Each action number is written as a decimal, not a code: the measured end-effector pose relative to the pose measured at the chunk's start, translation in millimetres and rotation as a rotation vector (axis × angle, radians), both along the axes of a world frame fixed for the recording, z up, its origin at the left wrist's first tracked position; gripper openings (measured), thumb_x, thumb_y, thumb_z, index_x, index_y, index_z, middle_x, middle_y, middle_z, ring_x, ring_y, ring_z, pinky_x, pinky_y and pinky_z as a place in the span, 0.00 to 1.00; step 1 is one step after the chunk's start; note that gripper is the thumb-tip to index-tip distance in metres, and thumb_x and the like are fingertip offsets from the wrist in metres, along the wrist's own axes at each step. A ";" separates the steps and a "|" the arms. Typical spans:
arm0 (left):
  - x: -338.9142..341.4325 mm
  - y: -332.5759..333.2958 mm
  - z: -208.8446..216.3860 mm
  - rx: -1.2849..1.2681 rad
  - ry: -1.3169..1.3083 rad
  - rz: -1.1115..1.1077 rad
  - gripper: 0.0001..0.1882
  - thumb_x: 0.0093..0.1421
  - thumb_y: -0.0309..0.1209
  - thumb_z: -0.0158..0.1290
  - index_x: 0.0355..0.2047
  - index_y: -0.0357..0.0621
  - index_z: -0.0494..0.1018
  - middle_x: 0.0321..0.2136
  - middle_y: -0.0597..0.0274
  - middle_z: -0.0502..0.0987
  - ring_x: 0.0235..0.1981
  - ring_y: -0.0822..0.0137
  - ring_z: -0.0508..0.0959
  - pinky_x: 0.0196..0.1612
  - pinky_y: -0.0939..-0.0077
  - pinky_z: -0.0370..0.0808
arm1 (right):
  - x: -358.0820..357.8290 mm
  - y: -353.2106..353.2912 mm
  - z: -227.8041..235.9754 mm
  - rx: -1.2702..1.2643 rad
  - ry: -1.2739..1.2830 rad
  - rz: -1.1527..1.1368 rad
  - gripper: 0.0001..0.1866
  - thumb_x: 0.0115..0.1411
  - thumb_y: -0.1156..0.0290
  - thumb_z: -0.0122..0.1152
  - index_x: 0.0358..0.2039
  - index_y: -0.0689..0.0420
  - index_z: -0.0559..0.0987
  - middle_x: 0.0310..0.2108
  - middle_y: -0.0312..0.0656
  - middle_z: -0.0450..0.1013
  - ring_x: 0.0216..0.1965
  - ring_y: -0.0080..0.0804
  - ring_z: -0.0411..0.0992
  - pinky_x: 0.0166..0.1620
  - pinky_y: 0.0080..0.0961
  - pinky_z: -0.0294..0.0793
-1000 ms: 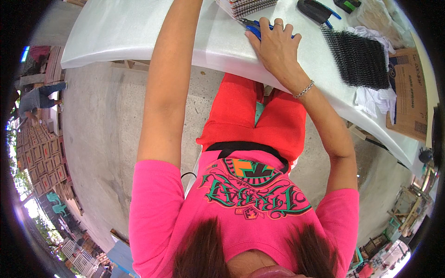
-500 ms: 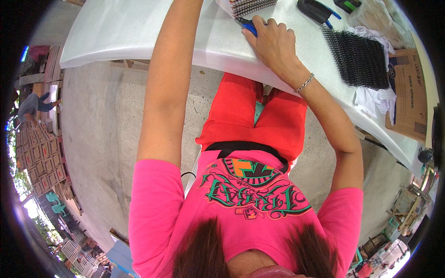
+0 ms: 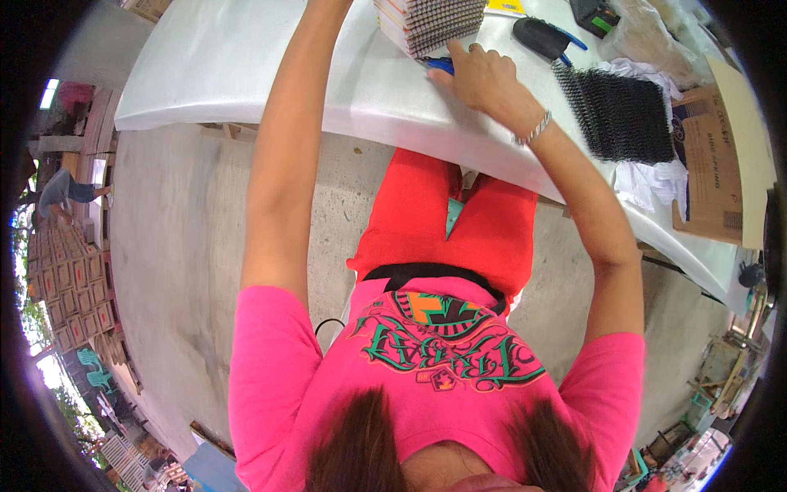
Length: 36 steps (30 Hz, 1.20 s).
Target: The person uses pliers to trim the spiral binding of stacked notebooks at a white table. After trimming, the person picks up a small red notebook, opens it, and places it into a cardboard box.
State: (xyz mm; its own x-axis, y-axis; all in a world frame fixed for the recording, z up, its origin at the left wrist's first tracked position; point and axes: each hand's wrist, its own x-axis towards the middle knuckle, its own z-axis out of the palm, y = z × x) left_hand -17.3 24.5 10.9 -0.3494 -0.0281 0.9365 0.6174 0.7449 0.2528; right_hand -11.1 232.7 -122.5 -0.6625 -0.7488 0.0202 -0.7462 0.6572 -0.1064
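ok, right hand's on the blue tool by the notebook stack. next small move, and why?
Probably close the right hand on the blue tool and lift it: the fingers lie over it on the table, beside the stack. The left hand is out of view.

Bright, even daylight, soft shadows, sharp centre; fisheye bending and dark vignette at the rim.

This is an open-sided workshop for binding notebooks: a long white worktable (image 3: 246, 66) on a bare concrete floor (image 3: 188, 246), a stack of spiral-bound notebooks (image 3: 430, 20), black binding coils (image 3: 623, 115) (heaped loose), and stacked cartons (image 3: 65, 287) outside.
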 end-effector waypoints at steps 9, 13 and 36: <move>74.5 -14.7 -146.2 0.443 -0.794 0.057 0.80 0.39 0.64 0.70 0.72 0.30 0.31 0.71 0.32 0.43 0.73 0.45 0.46 0.74 0.59 0.46 | -10.7 66.1 -64.9 -0.447 0.341 -0.072 0.29 0.65 0.49 0.56 0.59 0.53 0.73 0.51 0.58 0.69 0.56 0.57 0.64 0.59 0.53 0.60; 66.1 -10.8 -187.2 -0.005 -0.913 0.231 0.87 0.30 0.73 0.67 0.70 0.25 0.28 0.70 0.30 0.49 0.71 0.42 0.54 0.70 0.45 0.50 | 0.9 66.2 -50.1 -0.416 0.218 -0.089 0.26 0.66 0.52 0.56 0.60 0.51 0.72 0.54 0.54 0.66 0.57 0.56 0.63 0.61 0.53 0.60; 64.4 27.6 -172.5 0.145 -0.851 0.431 0.78 0.33 0.62 0.70 0.73 0.37 0.35 0.61 0.39 0.67 0.64 0.47 0.68 0.68 0.28 0.42 | -6.2 82.7 -45.9 -0.447 0.186 -0.050 0.24 0.67 0.56 0.57 0.59 0.54 0.74 0.55 0.56 0.67 0.56 0.55 0.64 0.59 0.48 0.62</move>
